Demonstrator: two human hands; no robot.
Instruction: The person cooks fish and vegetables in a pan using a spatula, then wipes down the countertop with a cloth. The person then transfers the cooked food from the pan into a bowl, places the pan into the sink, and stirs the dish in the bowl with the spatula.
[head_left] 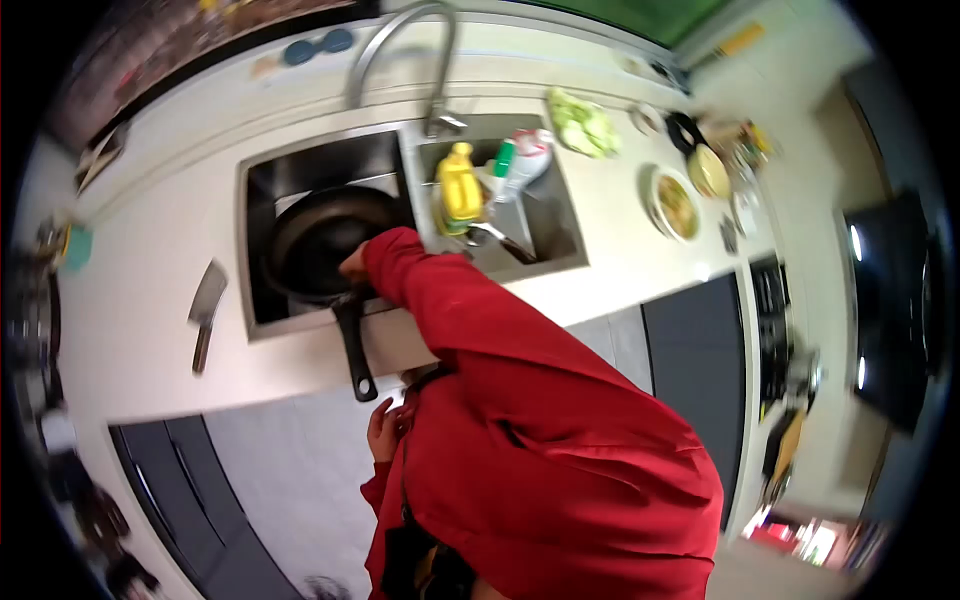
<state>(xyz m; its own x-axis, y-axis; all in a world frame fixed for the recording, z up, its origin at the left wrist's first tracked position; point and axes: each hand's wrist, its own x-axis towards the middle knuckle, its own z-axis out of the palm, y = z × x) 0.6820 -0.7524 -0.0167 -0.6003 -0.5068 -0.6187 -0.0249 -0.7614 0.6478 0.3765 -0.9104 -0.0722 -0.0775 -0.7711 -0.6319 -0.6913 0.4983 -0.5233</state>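
Observation:
A black frying pan (335, 240) rests tilted in the left sink basin (262, 318). Its black handle (354, 350) sticks out over the front counter edge. My right hand (355, 263), at the end of a red sleeve, reaches to the inner side of the pan near the handle. Its fingers look closed, and whatever they hold is hidden. Below the counter edge, close to my body, my left hand (384, 430) hangs near the handle's end without touching it. Its visible fingers are loosely apart and hold nothing I can see.
A cleaver (207, 305) lies left of the sink. The right basin (560, 235) holds a yellow bottle (460, 188), a white bottle with red markings (528, 165) and a dark-handled utensil (505, 243). Above arches the faucet (440, 90). Leafy greens (583, 124) and a bowl of food (675, 205) sit rightward.

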